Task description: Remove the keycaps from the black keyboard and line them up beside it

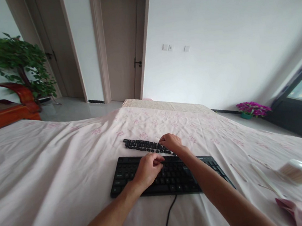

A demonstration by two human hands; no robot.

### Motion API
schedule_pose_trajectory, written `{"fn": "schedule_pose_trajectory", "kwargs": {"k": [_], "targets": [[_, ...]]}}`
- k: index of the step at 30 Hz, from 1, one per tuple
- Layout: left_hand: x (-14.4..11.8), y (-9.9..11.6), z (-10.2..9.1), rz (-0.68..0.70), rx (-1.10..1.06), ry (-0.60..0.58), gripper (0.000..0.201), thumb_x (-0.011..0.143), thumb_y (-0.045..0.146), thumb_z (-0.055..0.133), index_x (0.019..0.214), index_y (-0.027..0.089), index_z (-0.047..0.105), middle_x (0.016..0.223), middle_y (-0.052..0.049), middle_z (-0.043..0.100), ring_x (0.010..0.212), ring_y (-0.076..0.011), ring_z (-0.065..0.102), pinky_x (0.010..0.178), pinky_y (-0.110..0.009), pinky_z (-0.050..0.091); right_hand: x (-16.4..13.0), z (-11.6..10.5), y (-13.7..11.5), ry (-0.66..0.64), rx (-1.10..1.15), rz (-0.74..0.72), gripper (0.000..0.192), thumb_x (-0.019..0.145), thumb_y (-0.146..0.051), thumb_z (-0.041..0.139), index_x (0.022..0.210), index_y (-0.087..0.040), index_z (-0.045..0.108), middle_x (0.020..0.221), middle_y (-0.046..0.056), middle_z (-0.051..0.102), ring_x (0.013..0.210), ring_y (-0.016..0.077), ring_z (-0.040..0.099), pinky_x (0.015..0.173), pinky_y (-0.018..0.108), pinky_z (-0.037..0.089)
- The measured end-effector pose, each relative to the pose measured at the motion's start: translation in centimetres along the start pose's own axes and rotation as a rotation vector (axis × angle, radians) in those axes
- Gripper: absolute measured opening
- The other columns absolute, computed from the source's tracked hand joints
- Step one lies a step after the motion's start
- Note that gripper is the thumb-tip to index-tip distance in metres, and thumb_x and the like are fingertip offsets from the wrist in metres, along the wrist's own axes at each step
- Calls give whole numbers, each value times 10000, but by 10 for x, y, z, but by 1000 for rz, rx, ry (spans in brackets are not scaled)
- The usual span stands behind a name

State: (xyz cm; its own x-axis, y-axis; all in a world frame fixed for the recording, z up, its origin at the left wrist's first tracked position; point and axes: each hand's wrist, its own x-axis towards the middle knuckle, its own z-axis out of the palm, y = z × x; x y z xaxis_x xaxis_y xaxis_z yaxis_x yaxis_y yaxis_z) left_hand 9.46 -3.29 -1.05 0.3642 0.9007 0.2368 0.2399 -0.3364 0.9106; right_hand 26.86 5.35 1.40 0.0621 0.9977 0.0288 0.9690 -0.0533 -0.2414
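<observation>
A black keyboard (172, 188) lies on the pink-flowered cloth, its cable running toward me. My left hand (149, 168) rests over its upper middle, fingers bent and pressed together. Whatever they may hold is hidden. Behind the keyboard, loose black keycaps (140, 144) are laid out in rows. At the right part of these rows is my right hand (171, 142), closed in a pinch. A thin light stick (157, 137) sticks out past its fingertips; its ends are too small to make out. My right forearm passes over the keyboard's right half.
To the right lie a clear box of cotton swabs (299, 171), a white stick-like tool (267, 180), several thin sticks and a pink cloth (298, 210). A wooden chair (12, 102) and a leafy plant (22, 65) stand at left, purple flowers (253, 108) at far right.
</observation>
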Motion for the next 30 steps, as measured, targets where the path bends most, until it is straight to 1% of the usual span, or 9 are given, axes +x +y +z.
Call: {"fn": "schedule_pose_trajectory", "kwargs": {"k": [6, 10, 14, 18, 20, 23, 25, 27, 30], "targets": [[0, -1, 0, 7, 20, 5, 227, 705, 101, 569, 887, 163, 690, 915, -40, 685, 776, -149, 637, 731, -256, 507, 0, -3, -1, 6, 22, 5, 205, 771, -378, 610, 862, -266, 754, 876, 49, 724, 881, 219, 651, 678, 252, 413], [0, -2, 0, 17, 10, 4, 216, 713, 106, 571, 886, 163, 687, 903, -39, 685, 769, -150, 638, 729, -263, 513, -7, -11, -3, 42, 62, -9, 328, 867, -409, 494, 849, -196, 743, 852, 74, 719, 850, 208, 649, 681, 249, 418], [-1, -1, 0, 22, 13, -4, 212, 720, 105, 576, 888, 171, 687, 896, -33, 686, 776, -149, 636, 743, -267, 512, -25, -30, -6, 93, 151, -106, 488, 966, -427, 297, 926, -201, 728, 887, 49, 721, 855, 171, 639, 735, 236, 424], [-1, -2, 0, 46, 47, -6, 210, 732, 106, 576, 896, 177, 686, 889, -31, 678, 778, -144, 632, 750, -263, 506, -55, -48, -3, 176, 206, -209, 459, 946, -474, 348, 852, -257, 741, 815, 14, 719, 824, 179, 623, 747, 252, 417], [-2, -3, 0, 47, 68, -8, 208, 734, 105, 574, 894, 178, 685, 890, -31, 671, 776, -143, 631, 743, -260, 505, -69, -51, 3, 146, 304, -192, 449, 933, -488, 359, 867, -248, 734, 763, 5, 708, 696, 155, 613, 679, 247, 425], [-3, -2, 0, 46, 95, -16, 212, 736, 102, 571, 899, 178, 682, 896, -32, 664, 784, -145, 630, 747, -262, 504, -85, -47, 13, 28, 564, -167, 405, 906, -466, 404, 988, -193, 692, 785, 16, 704, 545, 117, 567, 555, 232, 431], [-3, -1, 1, 54, 109, -20, 216, 737, 101, 568, 903, 180, 681, 894, -30, 660, 785, -146, 628, 751, -264, 502, -92, -42, 19, -44, 672, -149, 353, 847, -435, 508, 1016, -170, 668, 791, 24, 701, 542, 118, 566, 504, 221, 423], [-3, 0, 1, 64, 129, -22, 215, 738, 99, 563, 897, 184, 681, 894, -29, 655, 778, -146, 625, 751, -265, 501, -99, -39, 21, -72, 714, -167, 296, 806, -385, 569, 982, -167, 664, 797, 25, 702, 600, 130, 589, 515, 216, 431], [-4, 2, 2, 73, 169, -34, 210, 738, 100, 559, 881, 189, 683, 891, -28, 649, 763, -147, 621, 741, -265, 500, -109, -36, 19, -60, 748, -237, 233, 836, -340, 531, 906, -165, 667, 822, 32, 707, 681, 140, 610, 600, 228, 464]]}}
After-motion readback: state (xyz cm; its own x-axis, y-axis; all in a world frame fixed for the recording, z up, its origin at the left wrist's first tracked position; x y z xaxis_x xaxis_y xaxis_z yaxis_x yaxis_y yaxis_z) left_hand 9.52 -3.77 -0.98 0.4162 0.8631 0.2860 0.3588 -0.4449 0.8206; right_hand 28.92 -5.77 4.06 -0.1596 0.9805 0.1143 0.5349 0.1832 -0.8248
